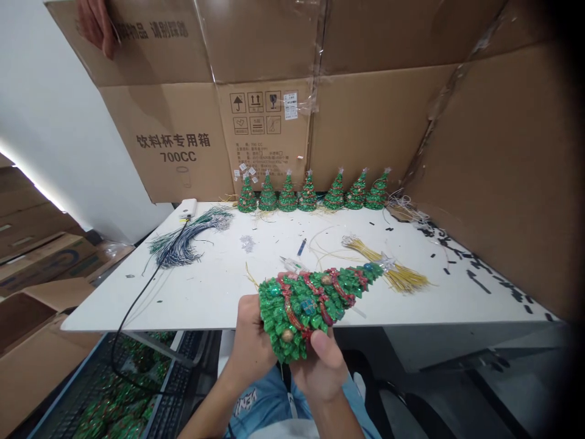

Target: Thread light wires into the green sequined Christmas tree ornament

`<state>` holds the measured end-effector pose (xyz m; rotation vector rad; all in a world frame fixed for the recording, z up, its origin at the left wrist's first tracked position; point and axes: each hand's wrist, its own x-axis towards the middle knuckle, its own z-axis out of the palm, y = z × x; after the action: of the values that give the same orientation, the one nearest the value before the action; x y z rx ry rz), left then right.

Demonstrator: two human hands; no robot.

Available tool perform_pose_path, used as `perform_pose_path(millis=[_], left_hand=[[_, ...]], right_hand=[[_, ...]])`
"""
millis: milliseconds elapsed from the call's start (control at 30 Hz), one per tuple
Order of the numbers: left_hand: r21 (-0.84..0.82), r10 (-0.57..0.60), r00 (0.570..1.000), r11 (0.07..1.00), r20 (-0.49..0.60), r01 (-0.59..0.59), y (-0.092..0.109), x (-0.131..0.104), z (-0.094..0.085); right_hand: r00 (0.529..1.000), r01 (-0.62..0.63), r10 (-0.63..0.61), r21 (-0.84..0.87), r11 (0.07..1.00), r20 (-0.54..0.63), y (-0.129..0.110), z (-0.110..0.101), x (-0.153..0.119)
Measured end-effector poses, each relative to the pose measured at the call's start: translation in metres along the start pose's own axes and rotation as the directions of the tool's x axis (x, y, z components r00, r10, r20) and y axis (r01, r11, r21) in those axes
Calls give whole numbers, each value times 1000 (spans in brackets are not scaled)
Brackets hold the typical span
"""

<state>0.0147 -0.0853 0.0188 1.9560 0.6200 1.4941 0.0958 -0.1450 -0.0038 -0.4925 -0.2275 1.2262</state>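
A glittery green miniature Christmas tree (304, 308) with red garlands, small baubles and a clear star tip lies tilted on its side above the table's front edge, its tip pointing right. My right hand (322, 369) is closed round its lower side, the thumb pressed against the branches. At the base end, my left hand (253, 332) grips the tree from the left, most of its fingers hidden behind it. Just beyond the tree are a white pen-like tool (292, 264) and a small blue tube (302, 247). A bundle of yellow cords (406, 274) lies behind the star.
Several similar trees (287, 194) stand along the back of the white table (205, 305). Green and blue cords (183, 244) lie at left, black scraps (479, 281) at right. Cardboard walls (365, 122) enclose the back. Another person's hand (95, 27) rests over the cardboard. A crate (73, 381) holds more trees.
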Motion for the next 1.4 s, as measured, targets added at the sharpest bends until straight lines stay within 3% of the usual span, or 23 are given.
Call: perform_pose_path(millis=[200, 700, 1400], left_hand=[[-3, 1, 1000, 1000, -1, -1, -6, -2, -1], [-6, -31, 999, 1000, -13, 31, -8, -3, 2], [7, -106, 994, 994, -28, 106, -7, -4, 5]], right_hand=[[993, 115, -114, -68, 991, 19, 6, 1, 0], [998, 65, -66, -83, 994, -4, 4, -2, 2], [987, 160, -159, -77, 984, 20, 14, -4, 9]])
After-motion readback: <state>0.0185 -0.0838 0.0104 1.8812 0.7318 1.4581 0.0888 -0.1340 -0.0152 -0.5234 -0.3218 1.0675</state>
